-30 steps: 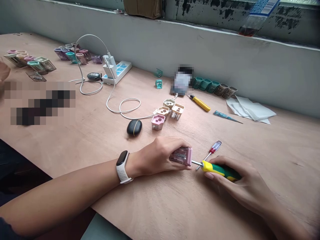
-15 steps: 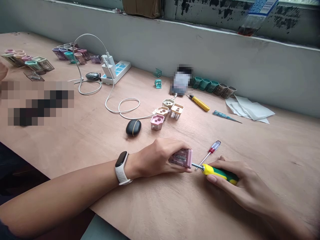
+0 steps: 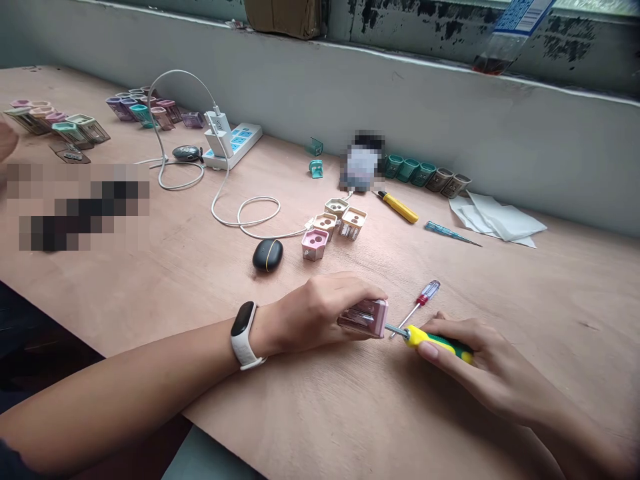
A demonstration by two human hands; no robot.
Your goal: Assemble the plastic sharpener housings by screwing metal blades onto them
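Observation:
My left hand [image 3: 315, 313], with a white wristband, is closed around a pink see-through pencil sharpener [image 3: 364, 319] lying sideways, its rimmed end facing right. My right hand [image 3: 487, 363] grips the yellow and green handle of a screwdriver [image 3: 435, 340]. The shaft runs left to the sharpener's rimmed end, and its tip is hidden there. Just behind, a small screwdriver [image 3: 425, 293] with a clear and red handle lies on the table. Further back stand several two-hole sharpeners, among them a pink one [image 3: 315, 245] and a cream one [image 3: 353, 223].
A black oval case [image 3: 268, 255] lies beside a white cable [image 3: 215, 207] from a power strip [image 3: 240, 143]. Toward the wall are a yellow cutter [image 3: 399, 207], a blue screwdriver [image 3: 450, 233], white papers [image 3: 500, 220] and green containers [image 3: 410, 169]. Another person's hand [image 3: 6, 140] shows at far left.
The sharpener has turned slightly in my left hand, so more of its rimmed end shows. My right hand has shifted a little on the screwdriver handle.

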